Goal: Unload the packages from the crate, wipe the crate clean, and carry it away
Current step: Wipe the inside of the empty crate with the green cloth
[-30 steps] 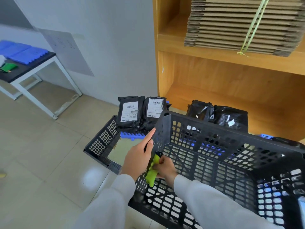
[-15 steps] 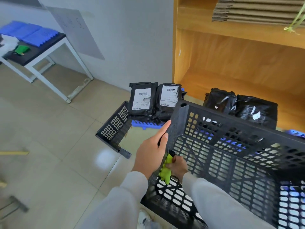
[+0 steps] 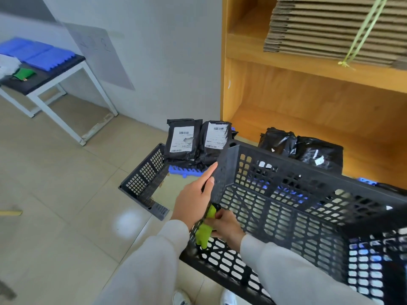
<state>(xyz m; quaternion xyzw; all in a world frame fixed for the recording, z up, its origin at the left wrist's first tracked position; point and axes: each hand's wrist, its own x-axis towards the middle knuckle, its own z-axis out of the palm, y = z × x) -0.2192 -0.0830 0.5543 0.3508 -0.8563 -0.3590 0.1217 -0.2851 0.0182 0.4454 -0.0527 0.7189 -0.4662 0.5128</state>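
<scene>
A black perforated crate [image 3: 308, 212] fills the lower right, tilted toward me and empty inside. My left hand [image 3: 195, 200] grips its left wall at the near corner, thumb on the inner face. My right hand [image 3: 224, 225] reaches inside the crate and pinches a lime-green cloth [image 3: 206, 230] against the lower left wall. Two black packages with white labels [image 3: 182, 139] stand on a blue pallet [image 3: 187, 171] by the wall. Two more shiny black packages [image 3: 308, 148] lie on the bottom shelf behind the crate.
A second black crate [image 3: 145, 179] sits on the tiled floor left of the held one. A wooden shelf unit [image 3: 286, 102] carries a tied stack of flat cardboard [image 3: 330, 29]. A white-framed table [image 3: 50, 84] with blue trays stands at the far left.
My view has shifted; the crate and both hands keep the same hold. The green cloth has slid slightly lower along the crate's left wall.
</scene>
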